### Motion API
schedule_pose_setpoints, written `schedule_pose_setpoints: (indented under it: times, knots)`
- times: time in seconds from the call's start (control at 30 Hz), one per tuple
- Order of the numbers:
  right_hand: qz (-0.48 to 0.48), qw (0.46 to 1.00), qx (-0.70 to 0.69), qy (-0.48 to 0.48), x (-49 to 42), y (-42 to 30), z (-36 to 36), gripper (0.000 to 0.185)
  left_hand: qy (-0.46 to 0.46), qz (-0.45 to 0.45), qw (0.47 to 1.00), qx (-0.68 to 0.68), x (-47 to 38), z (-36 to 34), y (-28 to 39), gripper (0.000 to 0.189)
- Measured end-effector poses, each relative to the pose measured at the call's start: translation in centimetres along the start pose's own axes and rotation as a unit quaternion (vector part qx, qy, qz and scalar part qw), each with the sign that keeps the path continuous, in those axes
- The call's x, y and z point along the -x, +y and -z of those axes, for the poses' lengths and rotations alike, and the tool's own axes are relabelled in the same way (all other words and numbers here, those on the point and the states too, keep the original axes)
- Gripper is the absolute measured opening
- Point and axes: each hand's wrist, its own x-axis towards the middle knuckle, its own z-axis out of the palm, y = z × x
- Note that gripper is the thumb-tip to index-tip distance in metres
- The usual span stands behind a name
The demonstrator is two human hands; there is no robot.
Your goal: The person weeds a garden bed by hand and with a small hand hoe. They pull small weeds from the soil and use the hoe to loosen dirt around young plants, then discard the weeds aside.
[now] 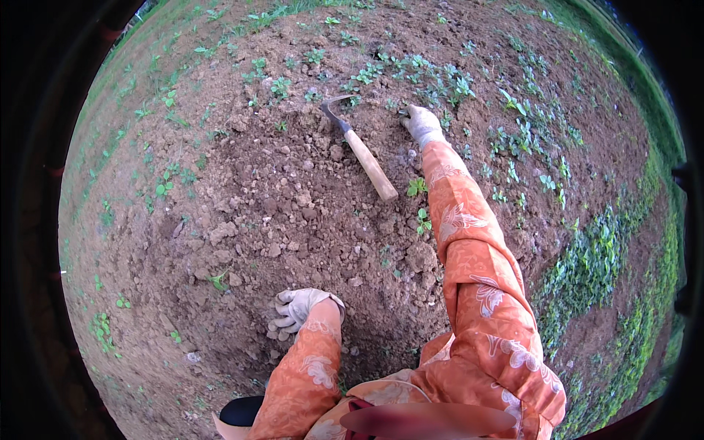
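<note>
My right hand (422, 124), in a pale work glove, reaches forward to the soil with its fingers curled down. A small bit of green shows by its fingertips, but whether they grip it is unclear. Left of that hand lies a hand sickle (360, 148) with a curved metal blade and a wooden handle, touched by neither hand. Low in the view, my left hand (301, 311), also gloved, rests on the crumbly soil (275, 220) with its fingers apart and nothing visible in them.
Small weeds (423, 74) grow thickly beyond my right hand. Two seedlings (418, 187) stand beside my right sleeve (467, 220). Dense leafy vines (588, 264) spread along the right, and a grass strip (627, 49) borders the soil. Clods lie between my hands.
</note>
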Motion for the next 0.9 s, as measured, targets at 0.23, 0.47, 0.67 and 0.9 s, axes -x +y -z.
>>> schedule_pose_setpoints:
  times: [0.23, 0.47, 0.67, 0.9]
  knots:
    - [-0.113, 0.977, -0.128, 0.13, -1.2, -1.4, 1.8, 0.038, 0.016, -0.003, 0.999, 0.032, 0.1, 0.2, -0.3, 0.046]
    - [-0.09, 0.993, -0.041, 0.056, -2.3, -6.3, -1.1, 0.043, 0.026, -0.012, 0.997, 0.066, -0.2, 0.4, 0.1, 0.046]
    - [-0.098, 0.892, -0.418, 0.142, -3.1, -1.8, 3.3, 0.037, 0.036, 0.005, 0.996, 0.079, -0.2, 0.5, 0.3, 0.046]
    - [-0.094, 0.994, -0.057, 0.007, 6.1, 6.5, 8.9, 0.037, 0.025, 0.041, 0.994, 0.095, 0.0, -0.5, -0.4, 0.046]
